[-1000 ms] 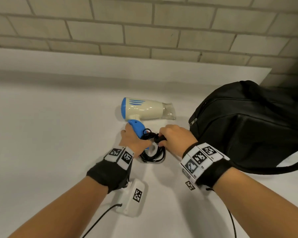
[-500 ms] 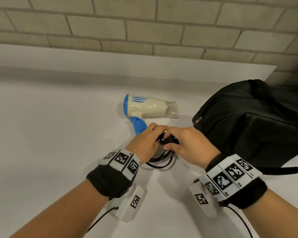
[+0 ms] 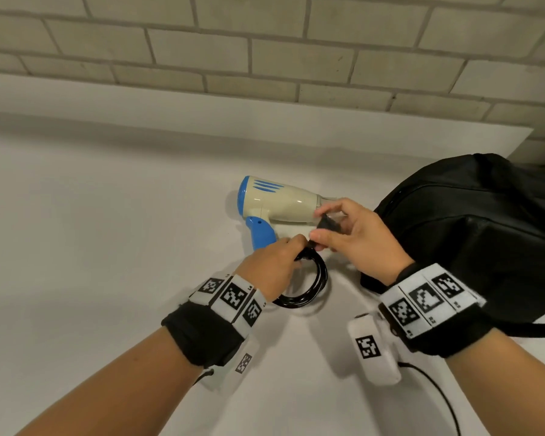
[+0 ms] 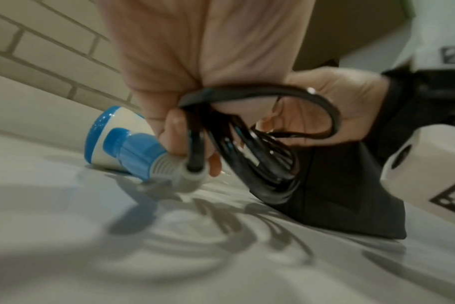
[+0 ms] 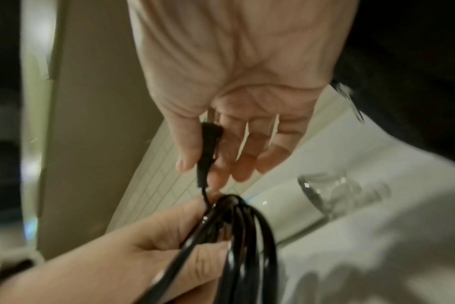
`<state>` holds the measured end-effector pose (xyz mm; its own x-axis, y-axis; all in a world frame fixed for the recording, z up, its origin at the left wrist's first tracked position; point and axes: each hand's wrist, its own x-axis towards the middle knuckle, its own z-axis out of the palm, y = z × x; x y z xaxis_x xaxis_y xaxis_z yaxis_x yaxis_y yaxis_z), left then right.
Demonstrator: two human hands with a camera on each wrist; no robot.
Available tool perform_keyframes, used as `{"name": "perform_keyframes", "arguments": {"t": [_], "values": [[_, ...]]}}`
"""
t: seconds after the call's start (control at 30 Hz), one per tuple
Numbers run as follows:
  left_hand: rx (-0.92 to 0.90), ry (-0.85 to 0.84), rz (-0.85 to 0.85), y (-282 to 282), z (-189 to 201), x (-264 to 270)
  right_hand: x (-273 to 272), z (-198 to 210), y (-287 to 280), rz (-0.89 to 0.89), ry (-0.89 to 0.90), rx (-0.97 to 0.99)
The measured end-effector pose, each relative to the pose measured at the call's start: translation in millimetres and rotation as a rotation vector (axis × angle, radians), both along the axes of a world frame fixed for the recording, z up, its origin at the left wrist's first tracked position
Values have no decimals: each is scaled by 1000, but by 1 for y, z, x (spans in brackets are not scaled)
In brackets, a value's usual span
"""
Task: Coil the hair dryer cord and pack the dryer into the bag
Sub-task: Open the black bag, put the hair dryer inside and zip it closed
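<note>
Cord bundled in both hands, dryer on the table, bag beside it

We hold the glossy black coiled power cord (image 3: 309,286) in our left hand (image 3: 272,267), fingers clenched around the gathered loops near the grey ribbed strain relief at the handle end. The rest of the coil hangs below this hand and touches the white table (image 3: 107,247). Our right hand (image 3: 356,237) pinches the small black plug (image 3: 328,223) between thumb and fingertips, with the other fingers fairly straight; a short run of cord links the plug to the bundle.

The cream plastic hair dryer with blue rear cap and blue handle (image 3: 280,202) lies on its side on the table, clear nozzle pointing toward the bag, handle toward us. It is outside the bag.

The black soft fabric bag with a zipper (image 3: 472,234) sits on the table just right of the dryer, behind our right hand. We cannot tell whether its zipper is open, and its interior is not visible. A beige brick wall (image 3: 265,58) stands behind the table
</note>
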<state>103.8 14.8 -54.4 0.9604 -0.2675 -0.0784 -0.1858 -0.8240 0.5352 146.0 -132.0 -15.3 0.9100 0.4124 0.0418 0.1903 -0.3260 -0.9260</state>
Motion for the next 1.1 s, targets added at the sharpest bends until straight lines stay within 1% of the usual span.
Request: {"name": "perform_keyframes", "arguments": {"t": [0.07, 0.1, 0.17, 0.23, 0.3, 0.37, 0.4, 0.57, 0.63, 0.7, 0.73, 0.77, 0.83, 0.87, 0.9, 0.97, 1.03, 1.1], "values": [[-101, 25, -17, 2, 2, -1, 5, -9, 9, -88, 138, 182], [-153, 40, -9, 3, 2, -1, 7, -14, 14, -125, 198, 233], [-234, 53, 23, 6, 5, -2, 12, -20, 22, -182, 319, 286], [-334, 54, 73, 8, 6, -4, 15, -24, 29, -197, 441, 331], [-397, 49, 116, 10, 7, -7, 15, -24, 34, -189, 501, 330], [-408, 45, 152, 11, 7, -9, 12, -22, 38, -181, 489, 302], [-409, 49, 169, 12, 6, -9, 10, -21, 39, -173, 453, 284], [-409, 36, 239, 15, 1, -9, 2, -12, 42, -82, 176, 103], [-419, 4, 263, 17, 0, -9, 0, -13, 40, -19, 153, 35], [-411, -31, 289, 20, -1, -9, -1, -19, 39, 65, 171, -43], [-410, -44, 306, 21, -2, -9, -1, -22, 39, 99, 192, -26], [-425, -62, 330, 21, -2, -8, -1, -25, 41, 111, 215, 36], [-487, -102, 400, 23, -3, -5, 1, -29, 45, 89, 221, 155], [-508, -96, 452, 25, -5, -3, 4, -32, 48, 72, 204, 171], [-520, -61, 503, 28, -6, -1, 6, -35, 52, 64, 185, 162], [-591, 88, 573, 35, -8, 1, 9, -41, 59, 62, 155, 129], [-753, 233, 608, 40, -9, 0, 11, -49, 66, 41, 144, 115], [-838, 282, 621, 42, -14, 1, 10, -54, 74, 35, 145, 99]]}}
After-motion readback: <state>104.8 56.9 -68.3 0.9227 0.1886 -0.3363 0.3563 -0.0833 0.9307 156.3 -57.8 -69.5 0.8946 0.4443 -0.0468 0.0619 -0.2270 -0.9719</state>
